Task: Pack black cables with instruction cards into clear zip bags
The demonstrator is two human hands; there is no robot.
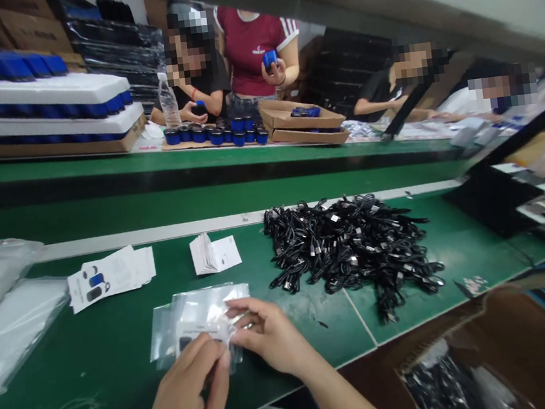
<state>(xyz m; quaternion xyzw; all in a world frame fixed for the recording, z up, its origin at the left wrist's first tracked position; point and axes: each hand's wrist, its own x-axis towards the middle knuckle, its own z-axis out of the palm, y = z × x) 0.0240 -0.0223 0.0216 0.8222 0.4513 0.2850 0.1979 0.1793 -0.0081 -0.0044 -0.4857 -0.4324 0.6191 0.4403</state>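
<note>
My left hand [186, 398] and my right hand [268, 336] pinch the upper edge of a clear plastic bag [202, 321] between their fingers, above the green workbench [97, 356]. A dark item shows through the bag, partly hidden by my fingers. Beyond my right hand lies a tangled heap of black cables [352, 254]. To the left of the bag are a stack of printed instruction cards [111, 275] and a small folded leaflet [213, 252].
Piles of clear plastic bags [8, 307] lie at the bench's left end. An open cardboard box [468, 366] holding black bagged items stands at the lower right. Several co-workers [250, 56] sit at a second green bench beyond, with blue-and-black items.
</note>
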